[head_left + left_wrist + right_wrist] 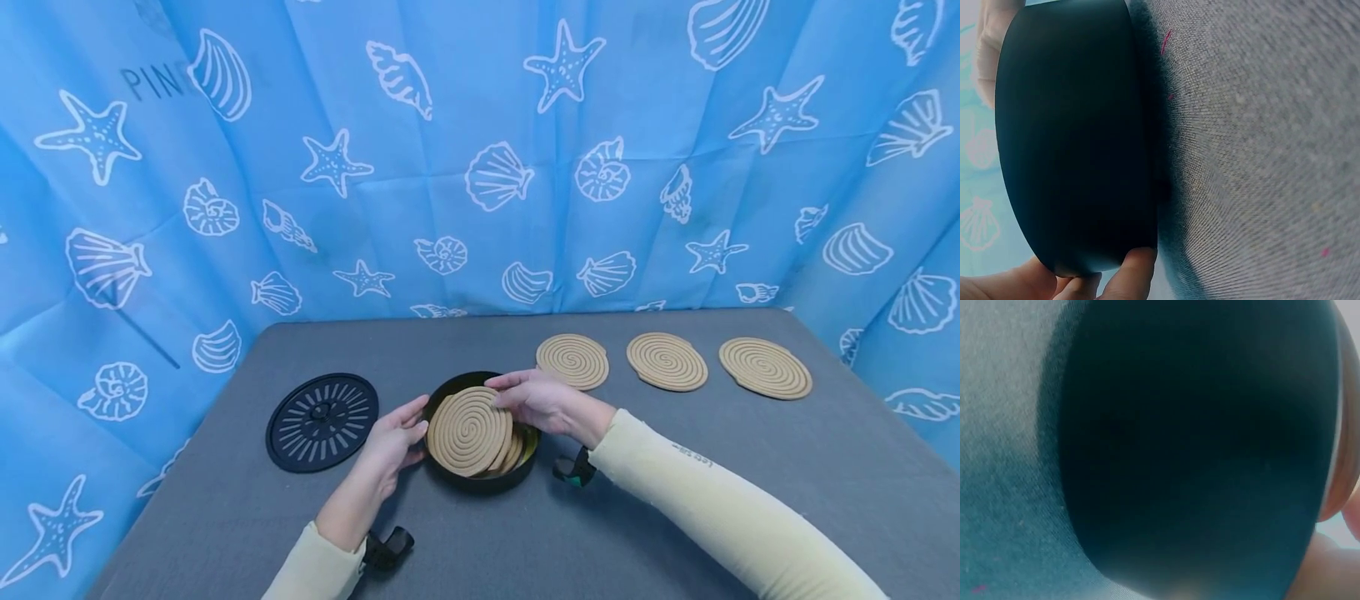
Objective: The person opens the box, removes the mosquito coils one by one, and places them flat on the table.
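A round black tin point(483, 485) stands on the grey cloth between my hands. Several tan mosquito coils lie in it, overlapping; the top coil point(465, 429) is tilted and its left part reaches over the rim. My right hand point(540, 402) pinches that coil at its upper right edge. On the other side, my left hand point(390, 446) holds the tin by its wall. The left wrist view shows fingertips point(1135, 275) against the dark wall. In the right wrist view the tin's wall point(1197, 450) fills most of the picture, with a brown coil edge point(1344, 456) above its rim.
A black slotted lid point(322, 422) lies left of the tin. Three single coils lie in a row at the back right: a near one point(572, 362), a middle one point(667, 362) and a far one point(766, 367). Behind the table hangs a blue shell-patterned curtain point(465, 208).
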`<state>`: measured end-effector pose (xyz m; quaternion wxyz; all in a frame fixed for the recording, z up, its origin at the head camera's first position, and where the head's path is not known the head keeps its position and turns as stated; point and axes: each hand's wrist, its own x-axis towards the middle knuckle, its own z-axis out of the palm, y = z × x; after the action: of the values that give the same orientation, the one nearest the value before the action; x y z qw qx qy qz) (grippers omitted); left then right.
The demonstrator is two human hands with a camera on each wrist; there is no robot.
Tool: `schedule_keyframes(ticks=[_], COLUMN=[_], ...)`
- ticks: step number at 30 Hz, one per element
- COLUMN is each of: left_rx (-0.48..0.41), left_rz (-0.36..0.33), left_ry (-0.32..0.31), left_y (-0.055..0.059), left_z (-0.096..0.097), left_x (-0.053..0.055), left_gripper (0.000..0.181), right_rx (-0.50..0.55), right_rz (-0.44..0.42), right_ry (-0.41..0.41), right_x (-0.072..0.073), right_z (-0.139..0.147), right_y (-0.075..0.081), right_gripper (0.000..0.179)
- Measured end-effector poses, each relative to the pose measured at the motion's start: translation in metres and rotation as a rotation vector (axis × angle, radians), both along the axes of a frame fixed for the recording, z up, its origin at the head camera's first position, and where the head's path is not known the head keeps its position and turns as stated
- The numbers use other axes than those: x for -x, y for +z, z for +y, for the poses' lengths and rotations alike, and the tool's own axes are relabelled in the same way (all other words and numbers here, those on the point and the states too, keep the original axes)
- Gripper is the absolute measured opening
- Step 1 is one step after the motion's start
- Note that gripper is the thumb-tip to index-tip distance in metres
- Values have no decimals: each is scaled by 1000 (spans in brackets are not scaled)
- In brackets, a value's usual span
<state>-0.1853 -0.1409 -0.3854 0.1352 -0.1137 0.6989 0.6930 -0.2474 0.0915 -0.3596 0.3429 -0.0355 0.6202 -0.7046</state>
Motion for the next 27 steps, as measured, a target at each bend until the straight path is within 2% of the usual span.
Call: schedule_keyframes(ticks=[17,27], left_rx=[6,18], left_rz=[28,26], left_ry=[1,-11], left_y=[-4,-4], left_z=[2,1], left_x=[1,0], left_gripper=[47,47], right_rx=[-81,-63], right_rz=[61,87], right_ry=[42,30], right_x=[-8,-13], right_z=[-5,4], right_y=[2,4], right_gripper=[53,53])
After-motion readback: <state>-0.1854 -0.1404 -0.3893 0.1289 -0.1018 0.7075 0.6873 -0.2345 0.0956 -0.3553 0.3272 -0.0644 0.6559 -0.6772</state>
